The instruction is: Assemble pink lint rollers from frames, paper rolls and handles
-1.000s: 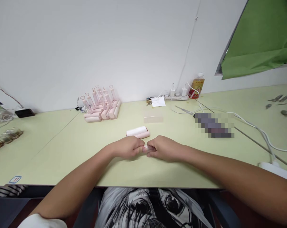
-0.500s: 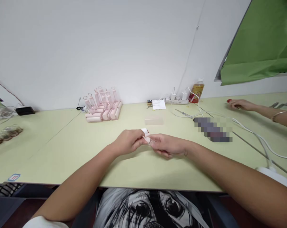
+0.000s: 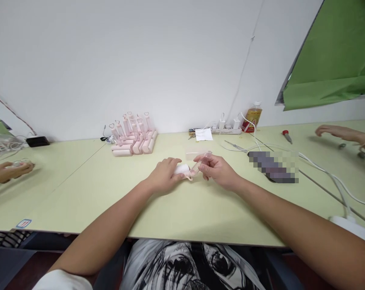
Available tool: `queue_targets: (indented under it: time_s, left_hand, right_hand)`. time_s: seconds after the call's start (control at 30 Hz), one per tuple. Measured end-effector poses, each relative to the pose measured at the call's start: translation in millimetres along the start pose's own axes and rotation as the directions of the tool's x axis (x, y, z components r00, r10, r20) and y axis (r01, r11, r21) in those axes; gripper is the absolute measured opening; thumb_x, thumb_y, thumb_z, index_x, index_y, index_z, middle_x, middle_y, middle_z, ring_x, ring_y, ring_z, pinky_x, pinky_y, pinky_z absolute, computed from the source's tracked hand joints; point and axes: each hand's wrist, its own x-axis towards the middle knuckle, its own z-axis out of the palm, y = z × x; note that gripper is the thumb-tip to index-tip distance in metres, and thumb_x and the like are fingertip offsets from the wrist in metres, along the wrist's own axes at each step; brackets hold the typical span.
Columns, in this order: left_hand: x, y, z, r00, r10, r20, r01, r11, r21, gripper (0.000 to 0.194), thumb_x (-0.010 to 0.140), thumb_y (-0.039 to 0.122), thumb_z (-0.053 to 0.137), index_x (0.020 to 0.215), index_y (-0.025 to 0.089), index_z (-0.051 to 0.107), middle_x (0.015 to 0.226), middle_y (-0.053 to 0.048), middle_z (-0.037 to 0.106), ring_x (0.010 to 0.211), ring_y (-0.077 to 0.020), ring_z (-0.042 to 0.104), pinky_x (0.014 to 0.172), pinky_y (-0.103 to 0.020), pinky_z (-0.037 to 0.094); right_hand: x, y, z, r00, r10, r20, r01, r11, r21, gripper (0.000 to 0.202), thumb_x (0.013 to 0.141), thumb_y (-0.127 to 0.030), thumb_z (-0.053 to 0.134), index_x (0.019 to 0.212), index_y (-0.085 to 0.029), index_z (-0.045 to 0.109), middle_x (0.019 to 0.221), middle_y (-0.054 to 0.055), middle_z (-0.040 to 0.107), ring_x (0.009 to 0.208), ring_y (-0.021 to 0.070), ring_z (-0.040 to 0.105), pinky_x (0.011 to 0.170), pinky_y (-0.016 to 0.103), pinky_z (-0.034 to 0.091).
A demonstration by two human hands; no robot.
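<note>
My left hand (image 3: 164, 175) is wrapped round a small white cylindrical piece (image 3: 181, 169) low over the table. A pale pink loop shows at its thumb tip. Just to the right, my right hand (image 3: 216, 171) pinches a clear pinkish tube (image 3: 200, 162), which slants up to the right and meets the loop end near my left thumb. Behind the hands a translucent pink case (image 3: 194, 153) lies on the table. Farther back on the left stand several pink parts with heart-shaped loops (image 3: 134, 131), among pink rounded blocks (image 3: 122, 150).
A power strip (image 3: 226, 131), a white paper (image 3: 203, 134) and a bottle (image 3: 253, 117) line the wall. Right are tweezers (image 3: 235, 145), a blurred dark object (image 3: 271, 166), cables and a red-handled tool (image 3: 286, 136). Other people's hands show at left (image 3: 9, 173) and right (image 3: 339, 132).
My hands have moved slightly apart, and the clear tube and white piece now show more fully. The person's hand at right has left the red-handled tool; another hand has come in at left.
</note>
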Motion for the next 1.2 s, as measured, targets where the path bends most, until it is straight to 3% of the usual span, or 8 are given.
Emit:
queue_targets:
  time_s: [0.2, 0.33, 0.4, 0.5, 0.57, 0.67, 1.0, 1.2]
  left_hand:
    - [0.6, -14.6, -0.3, 0.954, -0.276, 0.118, 0.283, 0.958, -0.049, 0.078, 0.070, 0.061, 0.063, 0.134, 0.020, 0.045, 0.115, -0.014, 0.064, 0.098, -0.0321, 0.061, 0.074, -0.034, 0.044]
    - [0.3, -18.1, -4.2, 0.931, -0.324, 0.167, 0.361, 0.881, -0.306, 0.057, 0.066, 0.052, 0.070, 0.112, 0.021, 0.061, 0.101, -0.007, 0.067, 0.087, -0.0257, 0.063, 0.068, -0.030, 0.045]
    - [1.2, -16.1, -6.6, 0.925, -0.340, 0.171, 0.379, 0.781, -0.497, 0.049, 0.068, 0.049, 0.069, 0.107, 0.019, 0.061, 0.097, -0.005, 0.066, 0.083, -0.0223, 0.063, 0.065, -0.029, 0.046]
    - [3.0, -10.5, -10.3, 0.917, -0.331, 0.221, 0.373, 0.523, -0.766, 0.052, 0.071, 0.048, 0.068, 0.110, 0.016, 0.054, 0.094, -0.006, 0.063, 0.075, -0.0193, 0.063, 0.059, -0.027, 0.047]
    - [3.3, -6.4, -12.0, 0.926, -0.276, 0.257, 0.348, 0.363, -0.865, 0.053, 0.073, 0.049, 0.067, 0.110, 0.016, 0.049, 0.093, -0.006, 0.062, 0.069, -0.0181, 0.063, 0.055, -0.027, 0.047]
    - [2.3, -1.1, -12.5, 0.945, -0.199, 0.260, 0.306, 0.257, -0.917, 0.050, 0.073, 0.047, 0.068, 0.107, 0.017, 0.047, 0.087, -0.005, 0.061, 0.064, -0.0171, 0.064, 0.051, -0.025, 0.046]
    - [0.6, 6.1, -10.9, 0.953, -0.163, 0.257, 0.291, 0.243, -0.925, 0.053, 0.070, 0.047, 0.070, 0.108, 0.017, 0.047, 0.083, -0.003, 0.061, 0.064, -0.0172, 0.064, 0.051, -0.025, 0.046]
    - [0.4, 3.1, -5.7, 0.960, -0.198, 0.197, 0.262, 0.394, -0.881, 0.056, 0.070, 0.044, 0.068, 0.114, 0.017, 0.046, 0.089, -0.004, 0.061, 0.072, -0.0172, 0.062, 0.058, -0.026, 0.047]
  right_hand:
    - [-8.0, 1.3, 5.6, 0.987, 0.053, 0.153, -0.038, 0.994, -0.099, 0.037, 0.080, -0.055, 0.062, 0.077, -0.022, 0.045, 0.050, -0.005, 0.053, 0.042, 0.0145, 0.053, 0.046, 0.029, 0.043]
    - [-11.1, 4.1, 9.2, 0.980, 0.084, 0.177, -0.064, 0.991, -0.119, 0.036, 0.083, -0.054, 0.058, 0.079, -0.022, 0.044, 0.052, -0.008, 0.045, 0.039, 0.0098, 0.042, 0.041, 0.024, 0.034]
    - [-10.1, 5.3, 8.4, 0.985, 0.013, 0.170, 0.023, 0.978, -0.206, 0.032, 0.084, -0.050, 0.058, 0.082, -0.020, 0.049, 0.058, -0.007, 0.041, 0.046, 0.0090, 0.039, 0.046, 0.023, 0.032]
    - [-7.9, 6.2, 6.2, 0.982, -0.085, 0.171, 0.144, 0.919, -0.366, 0.028, 0.086, -0.047, 0.057, 0.090, -0.019, 0.058, 0.063, -0.006, 0.038, 0.058, 0.0105, 0.037, 0.055, 0.024, 0.030]
    - [-7.6, 6.1, 5.9, 0.982, -0.078, 0.172, 0.146, 0.893, -0.425, 0.030, 0.089, -0.047, 0.052, 0.095, -0.019, 0.060, 0.065, -0.005, 0.041, 0.061, 0.0115, 0.037, 0.058, 0.024, 0.030]
    - [-8.8, 5.1, 7.5, 0.982, -0.049, 0.183, 0.130, 0.878, -0.462, 0.033, 0.091, -0.048, 0.047, 0.096, -0.019, 0.061, 0.067, -0.003, 0.045, 0.062, 0.0123, 0.038, 0.059, 0.025, 0.031]
    - [-10.3, 5.3, 10.5, 0.989, -0.018, 0.145, 0.094, 0.840, -0.535, 0.032, 0.087, -0.046, 0.053, 0.099, -0.018, 0.064, 0.059, -0.006, 0.041, 0.056, 0.0113, 0.038, 0.054, 0.024, 0.027]
    - [-12.0, 3.2, 12.7, 0.991, 0.032, 0.127, 0.048, 0.811, -0.583, 0.032, 0.088, -0.046, 0.050, 0.096, -0.019, 0.065, 0.060, -0.004, 0.049, 0.055, 0.0114, 0.040, 0.054, 0.024, 0.028]
